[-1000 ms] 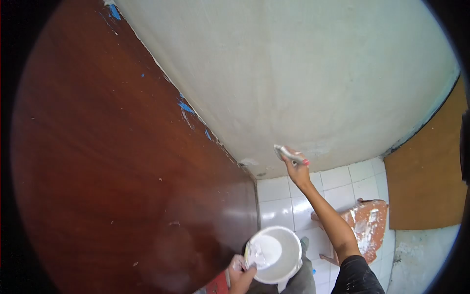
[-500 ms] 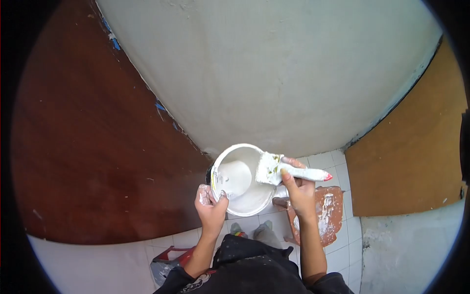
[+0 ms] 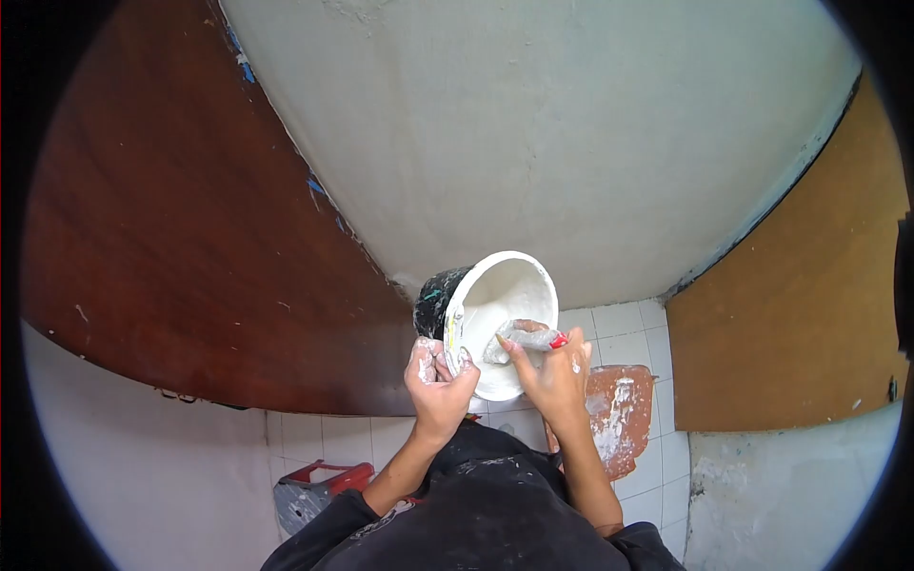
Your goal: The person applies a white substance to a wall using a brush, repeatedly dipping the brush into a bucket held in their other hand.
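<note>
My left hand (image 3: 441, 388) is closed on the rim of a paint bucket (image 3: 440, 295), black outside and white inside, which tilts toward me. White paint (image 3: 483, 322) coats its inner wall and pools at the bottom. In my right hand (image 3: 557, 376) is a paintbrush (image 3: 533, 336) with a paint-smeared handle and a red tip. The brush head reaches inside the bucket near the paint, and its bristles are mostly hidden. Both hands carry white smears.
An orange-brown stool (image 3: 619, 419) with white splatters stands at right on the white tiled floor (image 3: 624, 322). A red and grey object (image 3: 324, 490) sits at lower left. Ahead is a pale wall (image 3: 533, 143), between a dark brown wooden panel (image 3: 190, 238) and a lighter one (image 3: 790, 276).
The brush has gone from above the bucket's right rim down into it, its handle turning. The bucket has risen slightly, moved right and tipped further toward my right hand.
</note>
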`<state>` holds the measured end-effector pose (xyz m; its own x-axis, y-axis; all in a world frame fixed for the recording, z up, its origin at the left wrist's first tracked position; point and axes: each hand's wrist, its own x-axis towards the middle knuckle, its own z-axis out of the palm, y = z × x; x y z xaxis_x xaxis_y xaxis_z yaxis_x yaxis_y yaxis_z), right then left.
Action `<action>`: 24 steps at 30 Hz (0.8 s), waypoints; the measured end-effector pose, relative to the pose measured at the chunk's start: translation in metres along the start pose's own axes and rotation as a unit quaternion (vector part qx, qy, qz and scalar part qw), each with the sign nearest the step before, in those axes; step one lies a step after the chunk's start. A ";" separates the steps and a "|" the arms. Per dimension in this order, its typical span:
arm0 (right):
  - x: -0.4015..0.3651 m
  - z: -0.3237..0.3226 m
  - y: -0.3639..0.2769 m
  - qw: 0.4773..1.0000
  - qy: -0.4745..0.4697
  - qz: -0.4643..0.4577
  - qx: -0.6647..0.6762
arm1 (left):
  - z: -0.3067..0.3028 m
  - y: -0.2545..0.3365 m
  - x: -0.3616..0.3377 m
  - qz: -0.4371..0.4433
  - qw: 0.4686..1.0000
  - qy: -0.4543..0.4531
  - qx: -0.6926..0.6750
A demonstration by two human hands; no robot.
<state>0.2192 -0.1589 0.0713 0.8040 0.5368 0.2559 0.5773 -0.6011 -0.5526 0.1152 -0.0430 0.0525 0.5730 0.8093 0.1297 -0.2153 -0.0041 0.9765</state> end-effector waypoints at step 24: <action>0.050 -0.004 0.063 0.934 0.284 0.058 0.210 | 0.026 -0.038 0.076 -0.095 0.988 -0.118 -0.027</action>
<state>0.2958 -0.1722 0.0522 0.8722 0.0109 0.4891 0.4712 -0.2871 -0.8340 0.1875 0.0034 0.0299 0.7736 0.6335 -0.0128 -0.1240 0.1713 0.9774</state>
